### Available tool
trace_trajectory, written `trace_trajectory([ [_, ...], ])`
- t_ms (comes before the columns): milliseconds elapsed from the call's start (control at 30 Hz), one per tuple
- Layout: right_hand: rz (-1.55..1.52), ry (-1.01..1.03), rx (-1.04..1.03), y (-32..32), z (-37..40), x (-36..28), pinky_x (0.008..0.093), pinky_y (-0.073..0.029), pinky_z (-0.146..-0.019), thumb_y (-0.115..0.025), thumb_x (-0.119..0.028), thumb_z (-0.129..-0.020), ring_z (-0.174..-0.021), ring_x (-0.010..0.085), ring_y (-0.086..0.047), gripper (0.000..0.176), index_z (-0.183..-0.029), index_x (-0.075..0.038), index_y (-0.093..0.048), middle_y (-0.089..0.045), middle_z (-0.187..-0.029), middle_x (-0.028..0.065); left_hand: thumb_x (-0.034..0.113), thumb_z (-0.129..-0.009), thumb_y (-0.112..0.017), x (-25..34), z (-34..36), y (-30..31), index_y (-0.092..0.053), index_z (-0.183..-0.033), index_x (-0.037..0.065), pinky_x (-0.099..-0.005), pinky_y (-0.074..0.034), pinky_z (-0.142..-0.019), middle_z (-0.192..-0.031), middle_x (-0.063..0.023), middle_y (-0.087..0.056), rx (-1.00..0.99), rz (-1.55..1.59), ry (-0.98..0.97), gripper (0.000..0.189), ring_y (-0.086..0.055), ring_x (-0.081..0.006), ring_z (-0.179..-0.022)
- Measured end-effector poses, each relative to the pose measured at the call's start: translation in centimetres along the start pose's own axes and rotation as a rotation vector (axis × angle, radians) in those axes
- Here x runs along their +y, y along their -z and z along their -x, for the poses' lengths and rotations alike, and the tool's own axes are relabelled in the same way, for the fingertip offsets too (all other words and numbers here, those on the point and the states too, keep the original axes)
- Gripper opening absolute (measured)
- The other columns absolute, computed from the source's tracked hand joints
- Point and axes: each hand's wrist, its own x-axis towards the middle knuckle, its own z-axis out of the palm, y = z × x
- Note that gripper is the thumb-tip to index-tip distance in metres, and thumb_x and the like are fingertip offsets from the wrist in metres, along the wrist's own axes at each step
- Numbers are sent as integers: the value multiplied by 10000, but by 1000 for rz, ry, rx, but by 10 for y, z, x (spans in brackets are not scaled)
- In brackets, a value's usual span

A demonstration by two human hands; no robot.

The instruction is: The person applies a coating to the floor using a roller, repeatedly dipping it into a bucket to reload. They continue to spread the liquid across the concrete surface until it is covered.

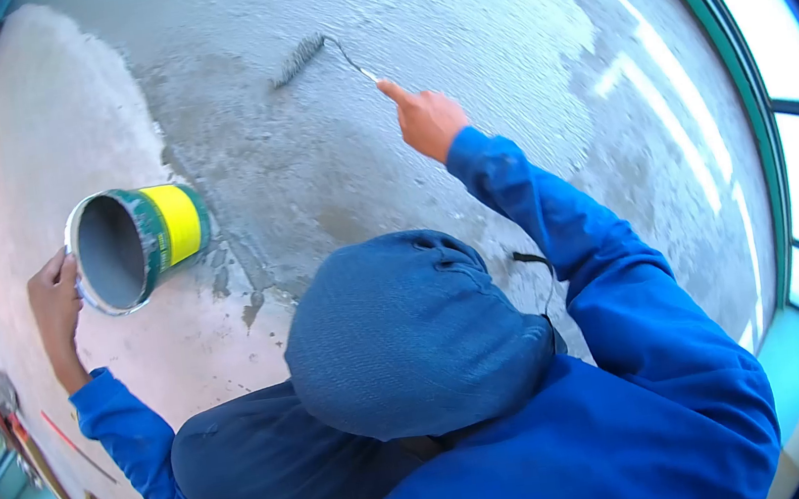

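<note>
My left hand [56, 292] is closed on the rim of a green bucket [194, 220] with a yellow label. The bucket is tipped, its mouth facing left, and its inside is grey. Held out ahead, my right hand [428, 120] wraps round the handle of a paint roller [300, 60], the index finger stretched along it. The roller's grey, coated sleeve rests on the floor. Around it, a wet grey coating [452, 24] covers the floor in ridged streaks, with darker, thinner patches nearer to me.
Pale floor [35, 125] lies to the left, with a ragged edge against the grey. Dark blue cloth over bent knees [410, 338] fills the near middle. Green-framed windows [747, 77] run along the right. Assorted items line the far left edge, near a thin red stick [69, 440].
</note>
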Motion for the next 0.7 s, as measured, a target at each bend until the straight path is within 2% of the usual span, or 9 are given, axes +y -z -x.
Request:
trace_trajectory([
  [167, -60, 76, 43, 8, -115, -49, 494, -496, -724, -484, -121, -814, -829, 412, -623, 431, -1241, -179, -513, -648, -881, 228, 164, -842, -583, 21, 18, 4, -641, -1117, 9, -287, -432, -521, -603, -60, -568, 25, -87, 31, 322, -507, -105, -515],
  [233, -149, 97, 78, 19, -143, -59, 494, -488, -779, -486, -128, -803, -867, 418, -620, 434, -1233, -171, -519, -651, -915, 228, 184, -829, -603, 28, 23, 9, -636, -1106, -21, -285, -434, -524, -610, -79, -584, 18, -58, 65, 347, -517, -115, -514],
  [267, -205, 115, 101, 22, -154, -65, 501, -482, -776, -490, -97, -793, -895, 411, -621, 394, -1183, -124, -535, -644, -934, 232, 210, -817, -622, 25, 25, 12, -628, -1101, -49, -288, -438, -528, -617, -92, -595, 44, -76, 52, 384, -528, -117, -518],
  [367, -308, 114, 153, 21, -193, -79, 493, -471, -818, -485, -93, -786, -951, 421, -603, 390, -1172, -110, -543, -631, -995, 250, 247, -819, -621, 42, 37, 31, -632, -1097, -43, -310, -464, -574, -674, -128, -626, 85, -38, 163, 402, -569, -157, -565],
  [467, -325, 122, 121, 22, -248, -95, 488, -462, -845, -484, -92, -781, -986, 426, -590, 387, -1163, -104, -548, -618, -1039, 257, 265, -822, -616, 7, 42, 48, -643, -1080, -30, -334, -474, -630, -749, -167, -651, 169, -197, 73, 393, -609, -213, -654],
  [567, -397, 157, 52, 25, -299, -115, 485, -459, -855, -487, -88, -772, -1002, 428, -584, 390, -1158, -97, -546, -613, -1060, 253, 248, -823, -614, -10, 69, 55, -660, -1041, -22, -350, -472, -671, -792, -184, -651, 198, -222, 119, 349, -617, -251, -716],
  [633, -361, 163, 37, 26, -329, -134, 470, -455, -880, -497, -98, -768, -1032, 416, -574, 375, -1139, -89, -554, -605, -1090, 246, 214, -814, -624, -28, 92, 51, -672, -1007, -20, -349, -471, -673, -776, -178, -640, 225, -260, 119, 307, -609, -244, -695],
  [700, -343, 195, 26, 21, -358, -151, 461, -454, -891, -504, -102, -767, -1046, 411, -569, 370, -1132, -84, -556, -602, -1101, 242, 186, -802, -639, -62, 113, 41, -677, -991, -19, -352, -469, -679, -772, -173, -632, 220, -172, 247, 282, -603, -243, -688],
])
